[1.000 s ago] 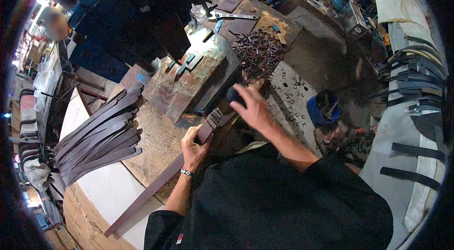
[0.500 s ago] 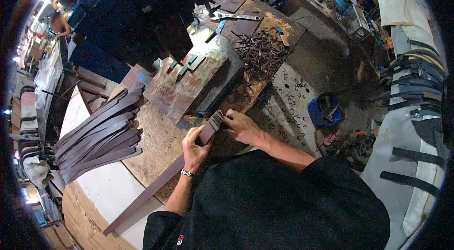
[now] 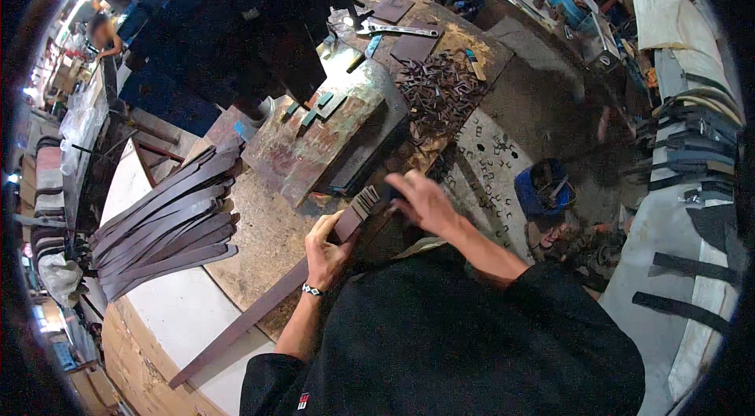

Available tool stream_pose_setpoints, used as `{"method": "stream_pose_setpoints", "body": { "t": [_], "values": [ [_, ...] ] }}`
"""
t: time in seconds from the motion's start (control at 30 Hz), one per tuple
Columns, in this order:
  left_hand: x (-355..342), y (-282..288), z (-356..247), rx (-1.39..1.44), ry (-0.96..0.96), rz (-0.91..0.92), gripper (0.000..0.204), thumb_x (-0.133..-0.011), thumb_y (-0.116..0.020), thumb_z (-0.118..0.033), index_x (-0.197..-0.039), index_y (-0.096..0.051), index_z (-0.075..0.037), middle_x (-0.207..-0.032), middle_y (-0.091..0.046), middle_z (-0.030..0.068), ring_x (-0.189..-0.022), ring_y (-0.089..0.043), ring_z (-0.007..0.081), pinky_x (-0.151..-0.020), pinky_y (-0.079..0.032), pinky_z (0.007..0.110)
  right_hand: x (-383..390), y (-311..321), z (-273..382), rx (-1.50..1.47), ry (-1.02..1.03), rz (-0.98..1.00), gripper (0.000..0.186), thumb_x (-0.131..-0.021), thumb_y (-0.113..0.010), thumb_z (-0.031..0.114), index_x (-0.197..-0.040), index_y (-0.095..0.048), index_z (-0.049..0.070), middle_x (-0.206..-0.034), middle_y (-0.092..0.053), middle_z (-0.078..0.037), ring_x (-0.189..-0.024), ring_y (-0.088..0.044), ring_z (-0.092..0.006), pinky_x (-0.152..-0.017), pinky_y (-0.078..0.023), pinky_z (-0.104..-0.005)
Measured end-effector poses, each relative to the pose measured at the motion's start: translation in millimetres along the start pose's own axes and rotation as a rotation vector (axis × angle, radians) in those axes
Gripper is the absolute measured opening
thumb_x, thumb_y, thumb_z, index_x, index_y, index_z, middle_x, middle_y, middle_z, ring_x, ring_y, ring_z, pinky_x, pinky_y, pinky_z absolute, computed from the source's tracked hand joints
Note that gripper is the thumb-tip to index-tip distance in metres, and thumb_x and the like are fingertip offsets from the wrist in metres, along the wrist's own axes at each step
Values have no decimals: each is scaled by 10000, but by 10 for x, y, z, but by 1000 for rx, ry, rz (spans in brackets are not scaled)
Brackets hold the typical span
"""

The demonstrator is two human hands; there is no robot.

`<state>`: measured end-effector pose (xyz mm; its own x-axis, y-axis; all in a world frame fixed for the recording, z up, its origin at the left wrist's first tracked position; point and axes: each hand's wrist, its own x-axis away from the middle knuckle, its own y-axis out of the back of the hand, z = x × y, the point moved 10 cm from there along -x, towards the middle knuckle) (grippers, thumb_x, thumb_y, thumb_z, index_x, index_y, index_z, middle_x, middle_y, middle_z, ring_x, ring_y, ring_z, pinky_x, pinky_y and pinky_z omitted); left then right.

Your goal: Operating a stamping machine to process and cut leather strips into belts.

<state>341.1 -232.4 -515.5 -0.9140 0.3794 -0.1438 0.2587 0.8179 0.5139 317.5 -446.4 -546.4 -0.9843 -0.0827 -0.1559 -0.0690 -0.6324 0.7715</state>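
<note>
1. Now the left hand point(image 3: 326, 247) has its grip closed around a long dark metal strip point(image 3: 259, 310), which slants across the rusty worktop point(image 3: 259, 243).
2. The right hand point(image 3: 421, 200) rests at the strip's notched upper end; whether its grip is closed cannot be told.
3. Similar strips point(image 3: 161, 227) lie stacked well to the left, and small metal offcuts point(image 3: 440, 90) are piled farther back.

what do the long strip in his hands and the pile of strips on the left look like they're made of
Long strip, gripped by the left hand with the right hand at its notched end: likely flat steel bar, dull brown-grey, straight, thin edges. Stacked strips: apparently the same dark, matte metal, though leather or rubber can't be ruled out.
</note>
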Motion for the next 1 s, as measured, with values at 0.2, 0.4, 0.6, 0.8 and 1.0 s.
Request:
{"method": "stream_pose_setpoints", "body": {
  "t": [0.2, 0.4, 0.6, 0.8, 1.0],
  "values": [
    [23, -12, 59, 19, 32, 0, 423, -749, -811, -60, -1149, -692, 14, -1050, -715, 140, -985, -708, 286, -869, -535, 339, -134, 554, -140, -79, -190, -266, 507, -875, -746, 169, -1337, -547, 104, -1022, -587, -180, -913, -627, -388, -773, -522, -466],
    [-12, -16, -8, 3, 9, -4, 426, -746, -811, -52, -1148, -690, 20, -1053, -717, 146, -983, -710, 284, -875, -532, 338, 48, -150, 262, -32, 137, 34, 522, -874, -744, 182, -1347, -538, 102, -1020, -588, -166, -901, -629, -395, -750, -518, -461],
    [24, -2, 23, -1, 17, -5, 427, -750, -815, -50, -1154, -692, 13, -1058, -714, 148, -992, -707, 282, -876, -533, 337, -120, 281, 33, 43, -32, -135, 468, -871, -746, 162, -1305, -584, 96, -1027, -591, -165, -899, -643, -356, -748, -544, -448],
    [22, 32, -40, -28, -28, -26, 428, -766, -815, -63, -1170, -693, 9, -1073, -711, 145, -984, -706, 288, -863, -534, 333, -45, -103, 260, -26, 79, 24, 471, -891, -735, 198, -1311, -559, 78, -985, -568, -163, -878, -640, -344, -723, -551, -439],
    [27, -10, 27, 15, 17, 2, 419, -772, -819, -85, -1161, -697, 13, -1063, -716, 146, -978, -707, 281, -861, -538, 342, -187, 236, 42, 2, -30, -159, 417, -911, -712, 228, -1289, -585, 105, -972, -581, -176, -816, -640, -377, -687, -539, -460]
  ]
}}
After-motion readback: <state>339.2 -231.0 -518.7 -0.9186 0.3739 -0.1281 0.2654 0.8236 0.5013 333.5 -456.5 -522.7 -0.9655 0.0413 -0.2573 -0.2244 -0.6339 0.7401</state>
